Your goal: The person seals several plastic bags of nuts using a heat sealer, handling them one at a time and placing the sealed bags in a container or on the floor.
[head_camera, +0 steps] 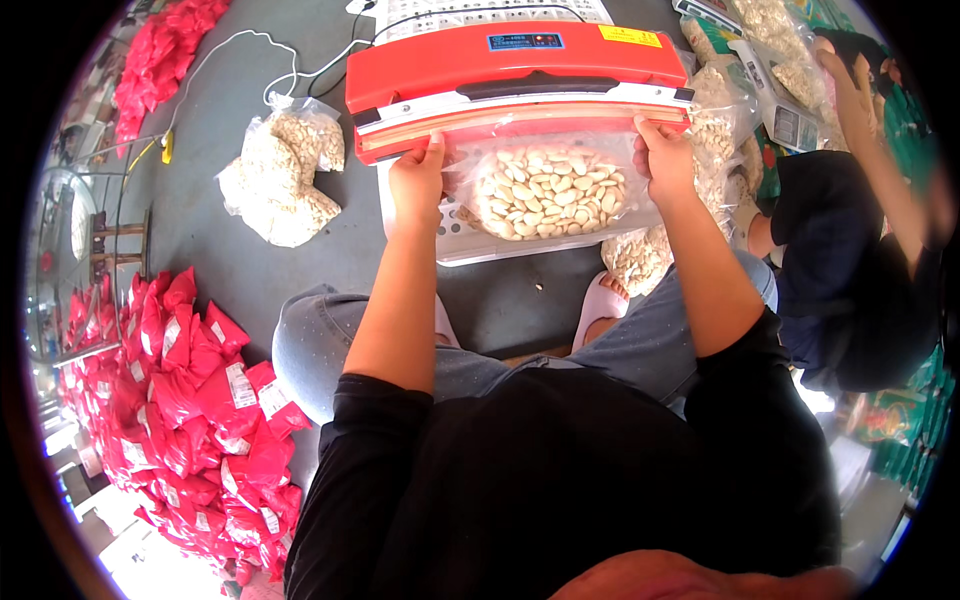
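A clear plastic bag of large white beans (551,191) lies before me, its mouth edge held flat along the front of a red vacuum sealer (427,75). My left hand (416,176) pinches the bag's left corner between thumb and fingers. At the opposite corner, my right hand (666,159) grips the plastic close to the sealer's right end. The sealer has a black handle (536,87) on its silver front bar, and a small lit panel on top. Under the bag is a white perforated plastic stand (450,240). Whether the bag's edge reaches inside the sealer is hard to tell.
Filled clear bags (277,180) lie on the grey floor (210,217) to the left, with more at the right. Red parcels (217,405) with labels form a pile at lower left. A white cable (255,34) trails leftward. Another person (832,247) sits at the right near a scale (780,97).
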Motion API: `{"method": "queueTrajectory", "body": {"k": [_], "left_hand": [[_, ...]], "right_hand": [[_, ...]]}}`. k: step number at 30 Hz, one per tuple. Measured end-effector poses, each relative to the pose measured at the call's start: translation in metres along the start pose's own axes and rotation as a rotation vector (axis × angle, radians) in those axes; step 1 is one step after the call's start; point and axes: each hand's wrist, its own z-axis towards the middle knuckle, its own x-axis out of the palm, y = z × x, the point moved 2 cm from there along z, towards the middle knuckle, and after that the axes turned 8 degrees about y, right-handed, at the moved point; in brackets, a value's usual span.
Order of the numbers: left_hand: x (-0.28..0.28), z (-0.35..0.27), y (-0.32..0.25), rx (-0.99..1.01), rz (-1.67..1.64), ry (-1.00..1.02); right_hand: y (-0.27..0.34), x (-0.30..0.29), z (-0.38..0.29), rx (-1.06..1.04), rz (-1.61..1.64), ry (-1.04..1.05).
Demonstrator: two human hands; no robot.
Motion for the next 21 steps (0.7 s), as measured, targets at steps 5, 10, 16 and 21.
{"method": "queueTrajectory", "body": {"k": [5, 10, 16, 21], "left_hand": [[0.001, -0.012, -0.019, -0.107, -0.248, 0.074], [-0.005, -0.018, -0.016, -0.058, -0.131, 0.175], [0.001, -0.008, -0.013, -0.011, -0.074, 0.148], [0.007, 0.008, 0.001, -0.013, -0.166, 0.091]], "right_hand": [[0.004, -0.008, -0.003, 0.176, 0.123, 0.079], [0.007, -0.006, -0.014, 0.260, 0.125, 0.156], [-0.002, -0.009, 0.002, 0.152, 0.089, 0.155], [-0.002, -0.003, 0.013, 0.086, 0.083, 0.053]]}}
